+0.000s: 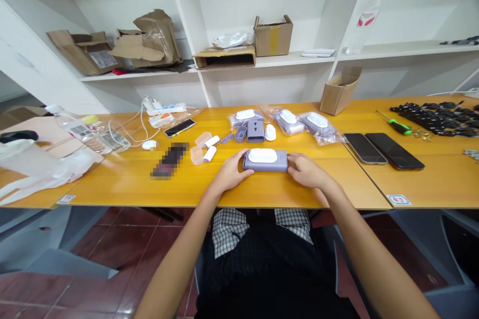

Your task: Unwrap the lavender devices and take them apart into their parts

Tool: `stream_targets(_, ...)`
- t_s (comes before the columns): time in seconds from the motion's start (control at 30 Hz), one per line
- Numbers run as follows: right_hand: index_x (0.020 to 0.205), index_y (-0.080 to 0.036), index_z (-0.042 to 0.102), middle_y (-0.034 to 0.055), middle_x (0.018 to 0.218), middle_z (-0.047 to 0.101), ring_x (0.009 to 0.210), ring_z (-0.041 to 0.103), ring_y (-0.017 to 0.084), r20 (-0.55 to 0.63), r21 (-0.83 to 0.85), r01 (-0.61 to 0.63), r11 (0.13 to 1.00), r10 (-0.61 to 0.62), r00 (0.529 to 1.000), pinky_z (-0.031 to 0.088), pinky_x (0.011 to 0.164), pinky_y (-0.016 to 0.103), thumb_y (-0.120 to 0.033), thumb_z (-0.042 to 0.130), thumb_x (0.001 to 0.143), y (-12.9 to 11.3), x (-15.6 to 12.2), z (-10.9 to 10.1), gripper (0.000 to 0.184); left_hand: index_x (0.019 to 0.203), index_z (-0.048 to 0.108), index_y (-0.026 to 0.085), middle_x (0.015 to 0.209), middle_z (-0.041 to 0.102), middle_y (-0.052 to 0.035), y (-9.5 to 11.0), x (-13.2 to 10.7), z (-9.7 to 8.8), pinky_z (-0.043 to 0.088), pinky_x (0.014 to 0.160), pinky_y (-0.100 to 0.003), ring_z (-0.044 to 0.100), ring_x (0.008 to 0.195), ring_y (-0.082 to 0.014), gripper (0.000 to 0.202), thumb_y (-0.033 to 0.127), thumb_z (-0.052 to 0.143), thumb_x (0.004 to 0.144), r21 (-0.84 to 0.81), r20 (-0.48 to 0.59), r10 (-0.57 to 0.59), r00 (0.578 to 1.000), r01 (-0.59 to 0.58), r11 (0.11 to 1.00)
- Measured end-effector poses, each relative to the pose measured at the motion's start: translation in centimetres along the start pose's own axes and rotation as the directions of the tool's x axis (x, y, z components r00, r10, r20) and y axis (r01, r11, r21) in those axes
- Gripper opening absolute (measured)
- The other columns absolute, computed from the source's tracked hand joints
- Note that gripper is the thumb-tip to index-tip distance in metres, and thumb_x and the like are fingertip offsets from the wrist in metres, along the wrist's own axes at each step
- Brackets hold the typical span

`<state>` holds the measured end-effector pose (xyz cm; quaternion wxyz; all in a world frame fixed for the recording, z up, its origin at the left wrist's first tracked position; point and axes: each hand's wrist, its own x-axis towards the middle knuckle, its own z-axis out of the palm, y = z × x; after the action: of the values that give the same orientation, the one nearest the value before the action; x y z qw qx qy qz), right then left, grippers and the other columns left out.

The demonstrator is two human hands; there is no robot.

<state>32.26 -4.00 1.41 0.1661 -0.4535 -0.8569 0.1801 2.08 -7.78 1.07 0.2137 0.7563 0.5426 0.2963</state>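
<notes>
The case is lying on the yellow table, its white oval sitting on top, so this set looks joined. The left hand and right hand are gripping its ends. Beyond the case, a second case and loose oval are resting unjoined, near three bagged sets. Farther beyond the case, shelves are holding cartons.

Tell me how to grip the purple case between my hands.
Hold the purple case by its short ends, left hand from the left, right hand from the right: it lies lengthwise across you, and this should keep its white oval piece clear.
</notes>
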Motion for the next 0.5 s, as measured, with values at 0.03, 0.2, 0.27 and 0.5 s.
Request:
stream_targets(0.03,0.127,-0.019,0.075,0.0135,0.135,0.075,0.131,0.066,0.035,-0.023,0.118,0.018,0.993,-0.015,1.0,0.049,0.119,0.055,-0.02,0.054,0.089,-0.4,0.1,0.0,0.044,0.158,0.049,0.023,0.159,0.058,-0.0148,-0.2,-0.2,-0.1,0.041,0.126,-0.057,0.055,0.147,-0.0365,0.079,0.035,0.08,0.087,-0.006,-0.02,-0.004,1.0,0.004,1.0)
stream_targets(0.2,0.119,-0.025,0.07,0.009,0.125,0.075,0.11,0.074,0.029,-0.063,0.786,-0.109,0.608,0.255,0.965,0.068,0.094,0.051,-0.036,0.064,0.092,-1.8,0.4,1.1,0.029,0.161,0.043,0.023,0.161,0.053,-0.0167,-0.9,-0.6,-0.4,0.046,0.123,-0.058,0.058,0.142,-0.0366,0.098,0.032,0.091,0.076,-0.074,-0.096,-0.029,0.995,0.022,0.997)
stream_targets(0.27,0.11,-0.026,0.065,0.0071,0.112,0.074,0.099,0.074,0.026,-0.04,0.89,-0.131,0.436,0.363,0.931,0.072,0.08,0.045,-0.04,0.073,0.086,-2.0,0.6,1.8,0.029,0.162,0.041,0.024,0.161,0.051,-0.0176,-0.8,-0.5,-0.3,0.053,0.116,-0.056,0.064,0.134,-0.0347,0.102,0.032,0.093,0.074,-0.175,-0.096,-0.043,0.994,0.026,0.984)
stream_targets(0.5,0.116,-0.03,0.052,-0.0046,0.087,0.063,0.07,0.067,0.016,0.005,0.969,-0.115,0.219,0.447,0.894,0.067,0.054,0.031,-0.029,0.084,0.067,-1.6,0.7,2.0,0.059,0.139,0.049,0.024,0.16,0.051,-0.0175,-0.1,-0.3,0.2,0.065,0.097,-0.044,0.075,0.103,-0.0201,0.081,0.028,0.094,0.072,-0.473,-0.076,-0.079,0.994,0.034,0.88)
